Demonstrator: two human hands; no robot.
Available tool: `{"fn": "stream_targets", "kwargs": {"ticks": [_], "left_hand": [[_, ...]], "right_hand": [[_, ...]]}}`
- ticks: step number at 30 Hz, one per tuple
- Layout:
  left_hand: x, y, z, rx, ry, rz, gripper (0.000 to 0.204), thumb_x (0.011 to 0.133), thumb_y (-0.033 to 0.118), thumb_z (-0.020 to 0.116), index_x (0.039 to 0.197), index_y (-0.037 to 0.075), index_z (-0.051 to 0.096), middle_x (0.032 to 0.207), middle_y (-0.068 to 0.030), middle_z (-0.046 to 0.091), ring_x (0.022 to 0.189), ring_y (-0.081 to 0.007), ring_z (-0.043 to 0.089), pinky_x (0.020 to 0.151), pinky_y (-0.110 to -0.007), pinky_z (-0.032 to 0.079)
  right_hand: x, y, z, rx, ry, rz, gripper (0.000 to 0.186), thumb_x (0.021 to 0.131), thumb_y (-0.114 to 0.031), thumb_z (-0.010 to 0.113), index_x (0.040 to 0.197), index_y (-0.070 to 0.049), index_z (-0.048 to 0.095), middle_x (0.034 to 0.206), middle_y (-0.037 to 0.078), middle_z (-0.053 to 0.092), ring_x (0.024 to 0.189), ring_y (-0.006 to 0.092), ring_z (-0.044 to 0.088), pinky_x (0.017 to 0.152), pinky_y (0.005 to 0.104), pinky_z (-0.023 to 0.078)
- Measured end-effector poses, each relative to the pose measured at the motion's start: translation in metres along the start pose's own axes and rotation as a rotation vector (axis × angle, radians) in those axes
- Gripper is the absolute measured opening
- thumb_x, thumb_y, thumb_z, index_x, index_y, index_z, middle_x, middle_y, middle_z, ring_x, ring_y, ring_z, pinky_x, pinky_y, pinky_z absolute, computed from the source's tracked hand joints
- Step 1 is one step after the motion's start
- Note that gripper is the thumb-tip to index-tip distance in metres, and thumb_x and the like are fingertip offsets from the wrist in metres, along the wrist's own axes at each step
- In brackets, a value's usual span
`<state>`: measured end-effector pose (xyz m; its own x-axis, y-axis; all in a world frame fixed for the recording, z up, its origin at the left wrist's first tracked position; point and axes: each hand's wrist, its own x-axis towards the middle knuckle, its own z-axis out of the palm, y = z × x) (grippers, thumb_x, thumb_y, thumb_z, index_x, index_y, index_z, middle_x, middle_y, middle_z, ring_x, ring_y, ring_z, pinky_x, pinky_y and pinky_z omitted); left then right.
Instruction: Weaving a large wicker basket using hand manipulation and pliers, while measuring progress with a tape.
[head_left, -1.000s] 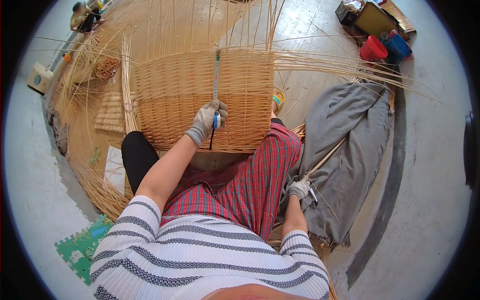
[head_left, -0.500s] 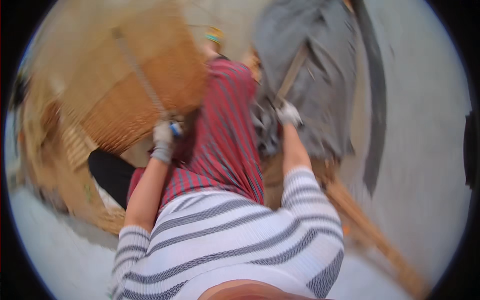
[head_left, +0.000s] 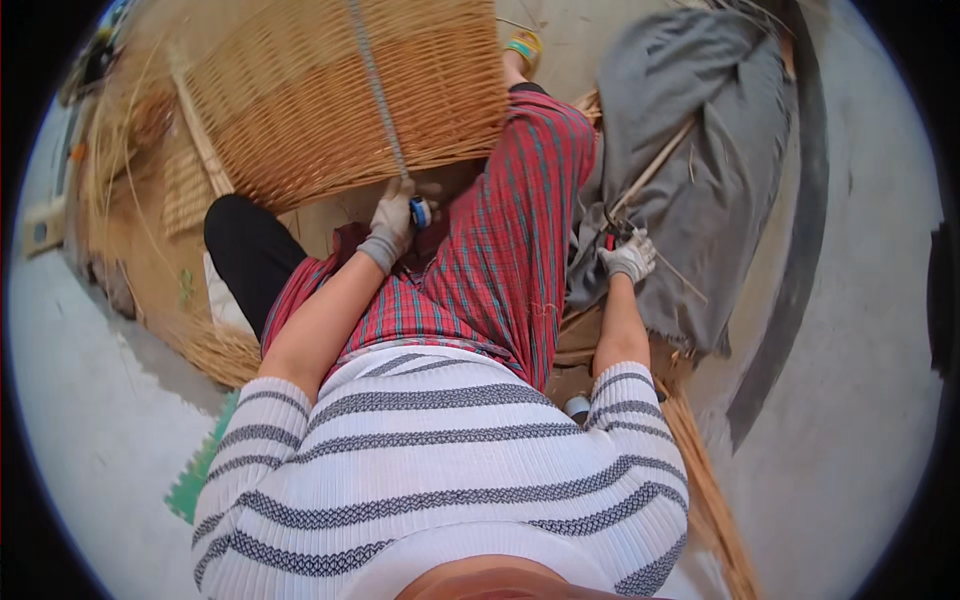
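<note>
Grey floor [head_left: 860,260] spreads to the right, as I see it remotely; far left of centre lies the wicker panel [head_left: 340,100], closely woven, orange-brown at its near part and paler beyond; my left grip [head_left: 393,215] is curled round the blue tape measure [head_left: 420,212] by the near edge, presumably so its strip [head_left: 378,100] runs straight across; my right grip [head_left: 630,258] holds a red-handled tool [head_left: 610,241] over grey cloth [head_left: 735,180], perhaps for handiness.

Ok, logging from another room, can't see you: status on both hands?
Left hand: holding tape measure, extended across woven panel. Right hand: gripping red-handled tool over grey cloth. Obstruction: none apparent; stick near right hand.
</note>
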<state>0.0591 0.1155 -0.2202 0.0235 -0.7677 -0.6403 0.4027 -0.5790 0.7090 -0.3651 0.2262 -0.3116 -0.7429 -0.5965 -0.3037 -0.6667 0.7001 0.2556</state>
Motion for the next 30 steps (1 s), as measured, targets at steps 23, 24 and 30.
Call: {"fn": "stream_targets", "kwargs": {"ticks": [23,24,30], "left_hand": [[0.016,-0.011,-0.061,0.173,0.14,0.304,0.032,0.104,0.027,0.042,0.103,0.003,0.063,0.081,-0.0103,0.071,0.063,-0.0149,0.06,0.056,-0.029,0.047],[0.012,-0.006,-0.066,0.162,0.142,0.319,0.032,0.104,0.027,0.042,0.103,0.003,0.063,0.081,-0.0103,0.071,0.063,-0.0149,0.06,0.056,-0.029,0.047],[0.002,0.032,-0.1,0.113,0.31,0.326,0.031,0.104,0.033,0.043,0.097,0.01,0.063,0.073,-0.0041,0.068,0.047,-0.0094,0.048,0.042,-0.026,0.041]], "right_hand": [[-0.101,-0.169,-0.245,2.168,-0.282,-0.638,0.025,0.089,-0.006,0.063,0.112,-0.009,0.056,0.078,0.002,0.057,0.061,0.0117,0.054,0.056,0.0259,0.046],[-0.107,-0.199,-0.256,2.144,-0.242,-0.54,0.028,0.087,-0.007,0.066,0.114,-0.009,0.056,0.081,0.004,0.06,0.063,0.0122,0.055,0.057,0.0265,0.046],[-0.084,-0.32,-0.239,1.599,-0.352,-0.515,0.027,0.081,-0.004,0.066,0.104,-0.01,0.053,0.078,0.003,0.058,0.064,0.0121,0.056,0.058,0.0262,0.046]]}}
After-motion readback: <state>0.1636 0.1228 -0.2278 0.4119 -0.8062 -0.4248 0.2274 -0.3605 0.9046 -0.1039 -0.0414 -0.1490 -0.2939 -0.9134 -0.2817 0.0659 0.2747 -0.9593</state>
